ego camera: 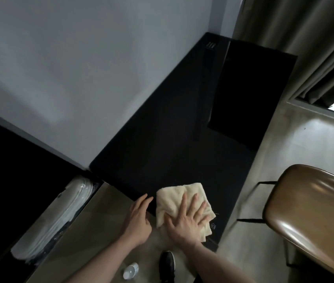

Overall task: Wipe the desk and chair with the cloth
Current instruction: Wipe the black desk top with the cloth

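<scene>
A cream cloth [174,199], folded and rumpled, lies on the near corner of the black desk [172,139]. My right hand [188,218] presses flat on it with the fingers spread. My left hand [139,216] rests at the desk's near edge just left of the cloth, fingers loosely curled, holding nothing that I can see. A brown leather chair [313,213] with thin black legs stands to the right of the desk, apart from both hands.
A dark screen [247,94] leans upright at the desk's far right. The white wall runs along the desk's left side, curtains [305,37] hang behind. A white bundle [59,217] lies at left; a plastic bottle [131,271] and a black shoe [167,264] sit on the floor.
</scene>
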A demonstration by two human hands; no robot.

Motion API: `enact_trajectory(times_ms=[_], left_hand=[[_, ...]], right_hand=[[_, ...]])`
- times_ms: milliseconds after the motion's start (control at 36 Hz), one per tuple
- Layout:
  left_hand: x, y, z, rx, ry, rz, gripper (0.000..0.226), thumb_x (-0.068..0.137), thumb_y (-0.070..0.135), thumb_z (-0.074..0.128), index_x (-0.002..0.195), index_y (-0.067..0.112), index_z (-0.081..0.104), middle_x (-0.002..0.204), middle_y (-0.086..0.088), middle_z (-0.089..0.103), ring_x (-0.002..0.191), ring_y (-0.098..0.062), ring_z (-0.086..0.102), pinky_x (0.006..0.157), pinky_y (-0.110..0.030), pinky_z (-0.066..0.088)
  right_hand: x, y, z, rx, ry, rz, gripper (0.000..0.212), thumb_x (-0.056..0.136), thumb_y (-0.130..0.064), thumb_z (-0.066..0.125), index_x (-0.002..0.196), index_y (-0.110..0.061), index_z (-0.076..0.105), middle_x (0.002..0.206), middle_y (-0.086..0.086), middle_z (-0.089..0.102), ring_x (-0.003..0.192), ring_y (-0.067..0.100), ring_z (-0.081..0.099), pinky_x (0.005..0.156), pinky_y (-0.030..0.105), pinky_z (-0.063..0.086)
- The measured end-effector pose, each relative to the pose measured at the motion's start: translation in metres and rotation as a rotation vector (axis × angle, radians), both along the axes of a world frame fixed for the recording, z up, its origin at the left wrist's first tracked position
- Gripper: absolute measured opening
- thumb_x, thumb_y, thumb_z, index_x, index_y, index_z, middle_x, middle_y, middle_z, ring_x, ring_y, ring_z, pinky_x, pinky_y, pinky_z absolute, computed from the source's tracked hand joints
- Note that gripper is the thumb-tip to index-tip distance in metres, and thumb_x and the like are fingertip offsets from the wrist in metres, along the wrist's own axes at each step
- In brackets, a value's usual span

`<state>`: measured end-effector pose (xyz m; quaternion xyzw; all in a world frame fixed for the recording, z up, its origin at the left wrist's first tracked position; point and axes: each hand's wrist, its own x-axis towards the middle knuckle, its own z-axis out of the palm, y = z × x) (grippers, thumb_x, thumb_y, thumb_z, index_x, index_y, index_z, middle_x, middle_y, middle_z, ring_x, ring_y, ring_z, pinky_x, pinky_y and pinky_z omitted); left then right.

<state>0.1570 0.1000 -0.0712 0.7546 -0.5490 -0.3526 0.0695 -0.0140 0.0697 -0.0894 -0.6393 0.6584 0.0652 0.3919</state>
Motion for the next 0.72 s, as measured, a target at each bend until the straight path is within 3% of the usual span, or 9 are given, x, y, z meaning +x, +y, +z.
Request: enact_trajectory(times_ms=[56,167,278,389,500,556,639,667,722], left_hand=[[0.0,0.009,0.004,-0.041,-0.014,-0.028,0.077,0.088,-0.003,0.048,0.156,0.027,0.033,0.166,0.016,0.013,0.153,-0.009,0.011,0.118,-0.015,0.013],[-0.011,0.014,0.012,-0.075,-0.034,-0.126,0.075,0.089,0.0,0.047,0.158,0.025,0.031,0.167,0.016,0.005,0.156,-0.011,0.003,0.122,-0.017,0.004],[-0.032,0.005,0.012,-0.079,-0.061,-0.276,0.075,0.09,0.015,0.044,0.161,0.029,0.024,0.168,0.012,-0.004,0.156,-0.016,-0.006,0.128,-0.035,0.008],[-0.054,-0.01,0.014,0.074,-0.171,-0.415,0.079,0.101,0.044,0.045,0.161,0.04,-0.006,0.16,0.01,-0.034,0.15,-0.024,-0.031,0.126,-0.043,-0.01],[-0.071,-0.023,0.001,0.176,-0.234,-0.47,0.09,0.093,0.071,0.036,0.145,0.051,-0.034,0.143,0.012,-0.061,0.131,-0.029,-0.055,0.12,-0.06,-0.015],[-0.082,-0.028,-0.01,0.202,-0.236,-0.436,0.09,0.095,0.072,0.037,0.147,0.054,-0.033,0.147,0.012,-0.056,0.133,-0.036,-0.051,0.117,-0.064,-0.014],[-0.1,-0.045,-0.007,0.259,-0.276,-0.354,0.081,0.087,0.077,0.039,0.158,0.052,0.011,0.17,-0.001,-0.008,0.146,-0.056,-0.01,0.11,-0.073,0.009],[-0.106,-0.051,-0.008,0.276,-0.299,-0.347,0.08,0.087,0.077,0.038,0.157,0.053,0.007,0.17,-0.002,-0.013,0.145,-0.058,-0.015,0.108,-0.075,0.009],[-0.117,-0.06,-0.015,0.3,-0.322,-0.311,0.085,0.092,0.077,0.029,0.139,0.059,-0.04,0.154,0.006,-0.05,0.133,-0.053,-0.048,0.11,-0.076,-0.005]], right_hand=[[0.007,0.003,0.004,0.009,-0.006,0.055,0.099,0.093,-0.069,0.031,0.141,-0.026,-0.044,0.146,0.01,-0.053,0.134,0.044,-0.05,0.108,0.069,-0.026],[-0.007,-0.002,0.012,0.023,-0.029,0.093,0.095,0.092,-0.072,0.037,0.158,-0.032,-0.019,0.16,0.004,-0.034,0.147,0.039,-0.032,0.118,0.063,-0.014],[-0.042,-0.006,0.025,-0.069,-0.083,0.006,0.084,0.097,-0.044,0.047,0.16,-0.035,-0.008,0.169,0.0,-0.012,0.155,0.026,-0.012,0.125,0.045,0.004],[-0.088,-0.021,0.029,-0.099,0.017,-0.025,0.077,0.1,-0.046,0.045,0.161,-0.035,-0.001,0.169,-0.001,-0.009,0.155,0.028,-0.01,0.125,0.045,0.007],[-0.131,-0.044,0.026,-0.084,0.088,-0.009,0.077,0.101,-0.045,0.045,0.161,-0.032,0.0,0.169,0.003,-0.008,0.155,0.031,-0.01,0.126,0.046,0.009],[-0.15,-0.057,0.024,-0.08,0.113,0.044,0.077,0.101,-0.045,0.045,0.161,-0.03,-0.001,0.169,0.004,-0.011,0.155,0.033,-0.012,0.126,0.046,0.008],[-0.173,-0.079,0.02,-0.077,0.14,0.133,0.078,0.102,-0.047,0.043,0.161,-0.029,-0.003,0.169,0.005,-0.014,0.154,0.033,-0.013,0.126,0.047,0.008],[-0.179,-0.087,0.018,-0.076,0.142,0.155,0.078,0.102,-0.048,0.043,0.161,-0.029,-0.004,0.168,0.005,-0.015,0.154,0.033,-0.014,0.126,0.047,0.008],[-0.192,-0.103,0.014,-0.071,0.135,0.206,0.078,0.102,-0.048,0.043,0.161,-0.03,-0.005,0.168,0.005,-0.017,0.154,0.033,-0.016,0.126,0.048,0.007]])
